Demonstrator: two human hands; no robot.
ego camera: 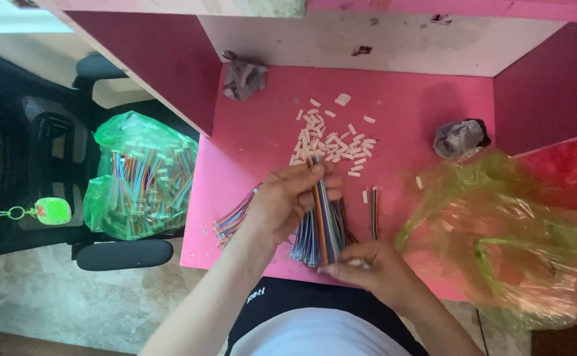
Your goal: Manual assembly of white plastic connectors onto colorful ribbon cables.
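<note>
Head view: my left hand is clamped around the upper part of a bundle of coloured wires, fingers wrapped over it, holding it upright above the pink desk. My right hand pinches the bundle's lower end, thumb and fingers closed on it near the front edge. Judged progress: 1 loose pile of small white connectors lies behind the bundle, so a good share of parts looks unused; 2 smaller wire groups rest on the desk, 1 fanned out left of my left wrist, 1 thin strip right of the bundle. A green bag full of wires sits on the black chair beside the desk. Room: partitions wall the back and both sides; a crumpled green bag crowds the right. 2 grey rags sit toward the back. Free surface is left of centre, between pile and partition.
</note>
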